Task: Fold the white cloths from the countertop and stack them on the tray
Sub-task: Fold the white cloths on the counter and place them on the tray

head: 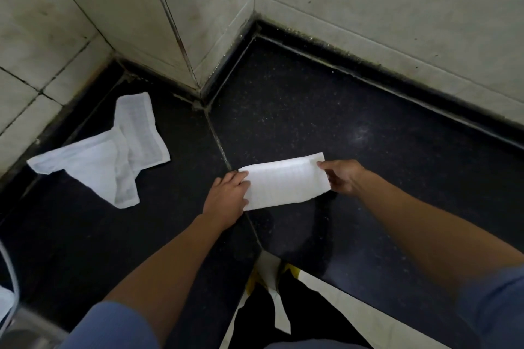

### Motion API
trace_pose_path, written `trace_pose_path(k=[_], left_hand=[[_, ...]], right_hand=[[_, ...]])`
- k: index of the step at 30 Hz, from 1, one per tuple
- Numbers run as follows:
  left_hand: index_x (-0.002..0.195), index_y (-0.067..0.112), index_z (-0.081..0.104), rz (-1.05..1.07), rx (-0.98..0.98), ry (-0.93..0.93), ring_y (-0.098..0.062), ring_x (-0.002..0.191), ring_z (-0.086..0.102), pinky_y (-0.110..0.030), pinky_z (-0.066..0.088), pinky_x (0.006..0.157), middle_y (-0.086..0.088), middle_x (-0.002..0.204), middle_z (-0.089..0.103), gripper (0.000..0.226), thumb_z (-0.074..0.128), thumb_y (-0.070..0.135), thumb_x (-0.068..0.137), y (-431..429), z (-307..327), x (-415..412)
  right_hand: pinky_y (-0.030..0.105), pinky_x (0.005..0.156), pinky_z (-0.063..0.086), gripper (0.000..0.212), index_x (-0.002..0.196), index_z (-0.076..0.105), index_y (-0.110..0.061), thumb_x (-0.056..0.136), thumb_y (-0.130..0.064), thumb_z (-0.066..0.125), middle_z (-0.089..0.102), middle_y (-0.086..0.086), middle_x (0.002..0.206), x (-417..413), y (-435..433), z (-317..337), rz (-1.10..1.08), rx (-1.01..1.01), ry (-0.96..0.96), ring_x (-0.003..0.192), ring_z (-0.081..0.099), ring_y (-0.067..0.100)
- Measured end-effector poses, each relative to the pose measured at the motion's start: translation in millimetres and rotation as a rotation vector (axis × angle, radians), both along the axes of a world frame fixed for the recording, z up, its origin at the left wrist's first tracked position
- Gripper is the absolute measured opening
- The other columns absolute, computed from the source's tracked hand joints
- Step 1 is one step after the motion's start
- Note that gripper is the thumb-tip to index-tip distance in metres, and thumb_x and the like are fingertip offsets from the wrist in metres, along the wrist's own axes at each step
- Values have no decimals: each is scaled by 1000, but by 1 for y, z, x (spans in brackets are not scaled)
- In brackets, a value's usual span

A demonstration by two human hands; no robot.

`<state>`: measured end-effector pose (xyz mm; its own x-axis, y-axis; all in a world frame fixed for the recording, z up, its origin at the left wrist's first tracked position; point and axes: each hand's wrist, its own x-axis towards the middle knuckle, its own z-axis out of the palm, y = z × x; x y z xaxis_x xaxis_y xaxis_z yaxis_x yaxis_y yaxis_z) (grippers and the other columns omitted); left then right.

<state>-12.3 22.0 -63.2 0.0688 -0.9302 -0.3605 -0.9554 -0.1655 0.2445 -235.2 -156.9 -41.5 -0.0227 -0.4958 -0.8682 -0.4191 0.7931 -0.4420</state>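
Cloth point(285, 181), ends held, L fingers point(239, 178), R fingers point(330, 165)

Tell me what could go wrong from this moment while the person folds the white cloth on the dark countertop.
1. The left hand and the right hand hold the folded white cloth only at its short ends. If it is lifted this way, the layers may slip open.
2. Its left end lies at the grimy countertop joint, so the white fabric may pick up dirt there.
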Motion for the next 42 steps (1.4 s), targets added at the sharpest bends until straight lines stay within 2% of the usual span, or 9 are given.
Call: trace_pose_path(k=[5,10,16,20,24,30,34,38,42], left_hand=[[136,19,47,-13,10,-17,-19,139,24,-38,26,110,3,155,25,45,54,29,93,-2,2,0],[137,16,47,76,-85,19,-22,137,29,-38,28,109,-3,152,31,47,57,27,92,4,12,6],[128,16,55,217,-136,24,-21,125,41,-35,35,103,-3,137,46,39,59,26,91,31,18,28],[124,16,59,263,-111,18,-22,119,45,-35,38,98,-4,129,51,37,61,26,89,56,14,34],[122,17,60,307,-84,18,-22,115,46,-34,38,96,-3,126,52,35,60,28,89,78,9,38],[123,17,58,315,-63,31,-22,114,46,-33,37,95,-3,125,51,35,58,28,91,85,7,43],[125,16,58,272,-114,57,-20,115,45,-31,37,96,-2,126,50,35,56,27,93,67,13,38],[127,13,55,107,-179,60,-24,126,40,-35,36,101,-6,140,42,35,53,23,94,28,23,16],[139,14,40,-11,-23,-31,-26,144,15,-41,25,111,-8,158,16,49,54,25,93,-9,22,-3]], right_hand=[[33,62,57,19,101,67,-2,85,-12,72,69,12,95,-4,6,0,46,-184,45,82,67,23],[23,51,52,6,88,65,-5,88,-10,68,66,8,83,20,20,23,290,-338,-12,68,65,16],[31,60,59,15,81,61,-18,80,-17,76,67,7,85,86,57,22,589,-429,47,63,67,19],[35,83,56,14,87,63,-22,79,-23,74,68,7,103,118,80,3,705,-460,113,92,67,25],[26,80,45,29,109,65,-11,82,-22,70,67,8,107,136,89,-11,733,-483,190,103,62,23],[28,83,48,29,103,69,-9,81,-26,72,70,6,99,142,94,-25,834,-484,212,98,64,21],[38,80,57,7,80,69,-17,85,-22,69,71,3,77,127,81,-16,716,-487,107,75,69,18],[40,78,59,13,82,66,-25,90,-17,60,70,1,83,101,56,-14,607,-601,171,77,69,20],[35,72,60,11,88,66,-20,93,-13,59,71,8,89,92,44,-20,505,-488,85,77,70,18]])
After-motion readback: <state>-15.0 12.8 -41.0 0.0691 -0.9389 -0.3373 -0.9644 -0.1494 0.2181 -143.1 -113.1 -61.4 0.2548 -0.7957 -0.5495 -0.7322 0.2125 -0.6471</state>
